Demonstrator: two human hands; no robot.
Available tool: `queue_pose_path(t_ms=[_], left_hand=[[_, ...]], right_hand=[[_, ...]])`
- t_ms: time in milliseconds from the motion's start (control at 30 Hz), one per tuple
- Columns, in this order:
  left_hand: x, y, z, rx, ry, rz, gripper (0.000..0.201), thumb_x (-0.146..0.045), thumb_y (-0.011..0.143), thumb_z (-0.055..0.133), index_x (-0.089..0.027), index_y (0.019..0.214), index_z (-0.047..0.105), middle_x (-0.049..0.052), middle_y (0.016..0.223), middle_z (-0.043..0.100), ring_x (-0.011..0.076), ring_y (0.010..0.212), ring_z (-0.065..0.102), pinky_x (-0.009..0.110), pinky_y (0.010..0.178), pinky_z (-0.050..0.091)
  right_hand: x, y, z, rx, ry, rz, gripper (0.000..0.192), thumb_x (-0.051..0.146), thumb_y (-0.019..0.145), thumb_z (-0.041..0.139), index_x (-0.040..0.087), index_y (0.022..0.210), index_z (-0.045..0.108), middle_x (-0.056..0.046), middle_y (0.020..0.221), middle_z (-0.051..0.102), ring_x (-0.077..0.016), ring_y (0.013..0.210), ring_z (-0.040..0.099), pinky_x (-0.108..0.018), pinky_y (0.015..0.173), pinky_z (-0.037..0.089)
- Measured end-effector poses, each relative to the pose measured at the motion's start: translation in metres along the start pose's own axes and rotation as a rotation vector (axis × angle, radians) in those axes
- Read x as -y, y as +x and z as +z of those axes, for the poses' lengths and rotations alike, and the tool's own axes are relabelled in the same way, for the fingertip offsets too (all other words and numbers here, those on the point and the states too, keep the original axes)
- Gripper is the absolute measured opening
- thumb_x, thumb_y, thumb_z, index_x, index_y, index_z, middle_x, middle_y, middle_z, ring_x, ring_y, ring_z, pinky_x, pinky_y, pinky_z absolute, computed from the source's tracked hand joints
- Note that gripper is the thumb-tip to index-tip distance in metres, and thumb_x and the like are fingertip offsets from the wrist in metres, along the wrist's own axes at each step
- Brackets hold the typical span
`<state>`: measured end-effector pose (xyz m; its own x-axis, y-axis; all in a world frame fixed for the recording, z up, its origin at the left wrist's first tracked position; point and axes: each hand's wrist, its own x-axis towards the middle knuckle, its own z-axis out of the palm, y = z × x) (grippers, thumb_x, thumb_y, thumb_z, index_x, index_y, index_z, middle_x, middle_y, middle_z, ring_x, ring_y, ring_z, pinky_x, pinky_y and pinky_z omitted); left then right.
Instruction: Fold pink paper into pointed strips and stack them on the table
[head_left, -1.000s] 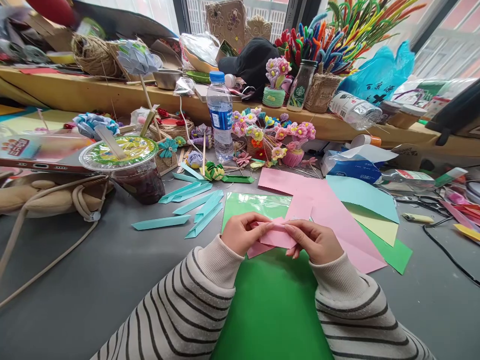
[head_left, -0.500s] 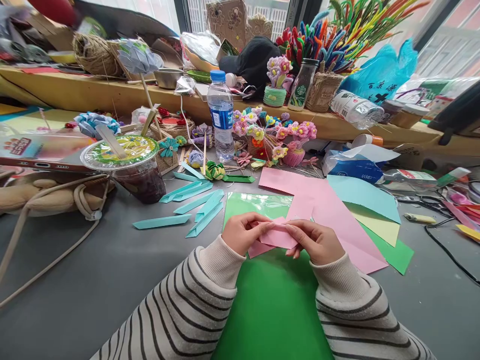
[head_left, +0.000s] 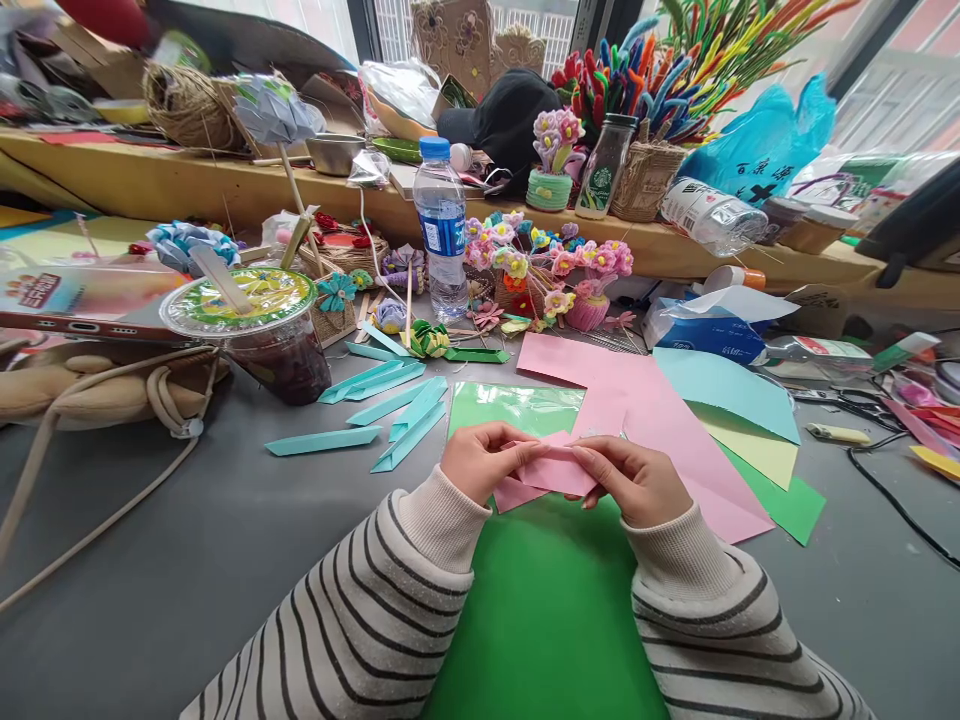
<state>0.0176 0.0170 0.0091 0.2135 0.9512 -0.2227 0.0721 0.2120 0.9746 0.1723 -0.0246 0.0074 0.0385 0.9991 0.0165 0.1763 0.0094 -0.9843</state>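
Between my two hands is a small folded piece of pink paper (head_left: 559, 472). My left hand (head_left: 484, 462) pinches its left end between thumb and fingers. At the right end my right hand (head_left: 636, 478) grips it the same way, thumb on top and fingertips below. Another bit of pink paper (head_left: 514, 494) shows beneath the held piece. Under both lies a green sheet (head_left: 555, 610), with a clear plastic sleeve (head_left: 517, 400) at its far end. Several folded light-blue paper strips (head_left: 409, 440) lie left of my left hand.
Large pink paper (head_left: 660, 420) spreads right of my hands, beside blue paper (head_left: 727, 385), yellow paper and green paper (head_left: 795, 500). A lidded drink cup (head_left: 277, 350) stands on the left. A water bottle (head_left: 442, 235) and crocheted flowers (head_left: 555, 265) stand behind. Scissors (head_left: 862, 405) lie far right.
Both hands keep their grip on the pink paper in nearly the same place. The paper's lower right corner reaches slightly further right; the fingers have shifted only a little.
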Motion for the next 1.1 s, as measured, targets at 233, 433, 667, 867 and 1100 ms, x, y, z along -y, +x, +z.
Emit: queue_pose_path(t_ms=[233, 433, 667, 867, 1100], left_hand=[[-0.001, -0.002, 0.002, -0.042, -0.065, -0.015, 0.019, -0.029, 0.047, 0.069, -0.012, 0.053, 0.063, -0.002, 0.045, 0.054, 0.0061, 0.043, 0.043, 0.018, 0.043, 0.036], [0.002, -0.002, 0.002, -0.054, -0.036, 0.046, 0.015, -0.028, 0.052, 0.067, -0.013, 0.054, 0.064, -0.002, 0.045, 0.055, 0.0069, 0.043, 0.044, 0.019, 0.044, 0.036], [0.008, -0.004, 0.003, -0.051, 0.084, 0.259, 0.012, -0.026, 0.059, 0.062, -0.014, 0.060, 0.065, 0.001, 0.054, 0.061, 0.0091, 0.048, 0.050, 0.020, 0.048, 0.040], [0.013, -0.004, 0.005, 0.017, 0.113, 0.396, 0.013, -0.025, 0.061, 0.061, -0.013, 0.063, 0.064, 0.004, 0.058, 0.062, 0.0118, 0.052, 0.054, 0.021, 0.051, 0.043], [0.006, -0.005, 0.002, 0.074, 0.167, 0.359, 0.014, -0.026, 0.063, 0.059, -0.013, 0.064, 0.064, 0.004, 0.062, 0.064, 0.0121, 0.057, 0.056, 0.021, 0.054, 0.044]], right_hand=[[0.001, 0.000, 0.000, -0.007, -0.053, -0.024, 0.023, 0.034, 0.071, 0.052, 0.014, 0.075, 0.063, -0.003, 0.068, 0.062, -0.0082, 0.037, 0.053, -0.020, 0.038, 0.043], [-0.001, 0.001, -0.001, -0.025, -0.113, -0.041, 0.023, 0.035, 0.071, 0.052, 0.015, 0.073, 0.063, -0.002, 0.063, 0.061, -0.0102, 0.040, 0.055, -0.021, 0.040, 0.044], [-0.005, 0.004, 0.002, -0.025, -0.240, -0.156, 0.019, 0.033, 0.069, 0.054, 0.017, 0.071, 0.065, -0.004, 0.069, 0.065, -0.0156, 0.060, 0.058, -0.025, 0.054, 0.047], [-0.001, 0.001, 0.007, -0.037, -0.311, -0.220, 0.015, 0.026, 0.070, 0.054, 0.016, 0.068, 0.065, -0.003, 0.067, 0.066, -0.0140, 0.061, 0.058, -0.022, 0.056, 0.045], [0.001, 0.002, 0.004, -0.104, -0.400, -0.213, 0.017, 0.028, 0.069, 0.055, 0.017, 0.062, 0.066, -0.001, 0.060, 0.065, -0.0127, 0.053, 0.056, -0.021, 0.049, 0.041]])
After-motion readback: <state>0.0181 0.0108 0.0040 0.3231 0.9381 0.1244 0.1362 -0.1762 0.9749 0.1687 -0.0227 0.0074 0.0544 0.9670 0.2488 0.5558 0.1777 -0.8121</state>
